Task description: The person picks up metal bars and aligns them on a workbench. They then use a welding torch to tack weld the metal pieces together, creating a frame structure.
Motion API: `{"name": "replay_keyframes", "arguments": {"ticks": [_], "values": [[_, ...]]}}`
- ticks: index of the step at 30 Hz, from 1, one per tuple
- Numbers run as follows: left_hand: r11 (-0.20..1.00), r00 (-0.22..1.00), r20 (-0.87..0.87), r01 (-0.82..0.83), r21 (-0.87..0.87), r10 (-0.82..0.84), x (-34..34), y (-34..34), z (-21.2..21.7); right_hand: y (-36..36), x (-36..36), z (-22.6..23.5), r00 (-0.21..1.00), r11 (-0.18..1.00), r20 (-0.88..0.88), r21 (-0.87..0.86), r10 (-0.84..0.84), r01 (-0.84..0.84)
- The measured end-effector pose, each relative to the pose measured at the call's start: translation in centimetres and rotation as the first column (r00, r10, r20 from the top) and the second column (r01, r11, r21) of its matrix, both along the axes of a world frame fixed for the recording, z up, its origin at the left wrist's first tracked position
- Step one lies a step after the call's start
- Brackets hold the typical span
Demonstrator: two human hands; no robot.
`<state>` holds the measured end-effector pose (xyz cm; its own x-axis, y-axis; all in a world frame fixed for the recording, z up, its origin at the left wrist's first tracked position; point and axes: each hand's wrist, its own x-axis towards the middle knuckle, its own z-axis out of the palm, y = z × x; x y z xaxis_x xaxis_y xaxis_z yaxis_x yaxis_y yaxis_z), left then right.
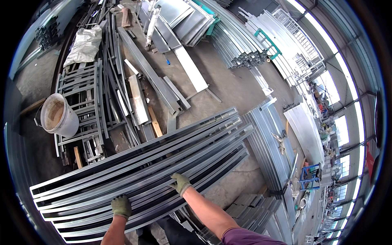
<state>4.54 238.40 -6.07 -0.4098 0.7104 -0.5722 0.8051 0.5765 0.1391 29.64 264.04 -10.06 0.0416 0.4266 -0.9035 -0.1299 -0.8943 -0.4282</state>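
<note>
Several long grey metal frames [155,161] lie side by side in front of me, running from the lower left to the middle right. My left hand [121,206], in a greenish work glove, grips the upper edge of one of the nearer frames, its fingers curled over the far side and partly hidden. Farther right, my right hand [180,183], gloved alike, is closed round a frame edge, with thumb and fingertips reaching over the metal. Dark gaps show between the frames. My legs are partly visible below them.
A dirty white bucket [60,116] stands at left beside a stack of ladder-like metal frames [79,87]. A white sack [83,45] lies beyond. Long metal profiles [271,143] are piled at right, with shorter pieces [253,210] nearer. Bundled square tubes [237,45] lie at the back.
</note>
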Motion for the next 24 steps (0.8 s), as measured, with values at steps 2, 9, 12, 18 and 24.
{"name": "replay_keyframes", "arguments": {"ticks": [2, 9, 12, 18, 24], "values": [[1.0, 0.997, -0.076, -0.001, 0.031, 0.003, -0.6, -0.5, -1.1, -0.2, -1.3, -0.6, 0.998, 0.998, 0.013, 0.019, 0.054, -0.054], [0.993, 0.982, -0.148, -0.116, 0.014, 0.117, -0.7, 0.6, -0.3, 1.0, -3.3, -0.1, 0.973, 0.974, 0.117, -0.13, 0.2, -0.185], [0.978, 0.981, -0.103, -0.152, 0.142, 0.167, -0.8, 0.6, 1.0, 1.8, -2.6, -0.4, 0.967, 0.971, 0.111, -0.097, 0.23, -0.22], [0.806, 0.92, 0.028, -0.357, 0.472, 0.391, 1.0, -7.0, 4.5, -1.4, -1.3, 1.9, 0.85, 0.848, 0.009, 0.063, 0.527, -0.526], [0.644, 0.577, 0.349, -0.758, -0.108, 0.738, 6.5, -20.5, 4.2, -8.2, 3.1, 1.8, 0.637, 0.654, 0.159, -0.098, 0.754, -0.75]]}}
